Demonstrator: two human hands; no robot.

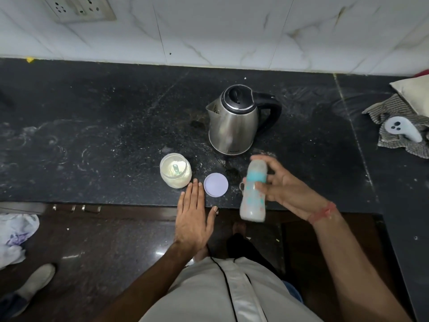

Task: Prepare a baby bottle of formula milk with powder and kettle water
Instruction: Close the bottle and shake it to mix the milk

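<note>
Honestly it looked nearly done: right hand [282,185] gripped the capped, blurry bottle [253,190] at lower center-right, probably mid-shake, left hand [192,216] lay open and flat, jar [175,170] unlidded beside its lid [216,184], kettle [236,119] parked center.

Wall socket [80,8] top left; striped cloth [394,126] with grey controller [402,129] right; shoe [34,283] on floor.

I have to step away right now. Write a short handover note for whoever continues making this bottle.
Right hand holds the baby bottle, blurred, cap on, over the counter's front edge.
Left hand open, flat, at the counter edge.
Powder jar open, scoop inside; its lid lies beside it. Kettle stands behind, lid shut.
Done: jar opened; bottle looks milky, contents unclear.
Left: check the mix, close the jar.
</note>
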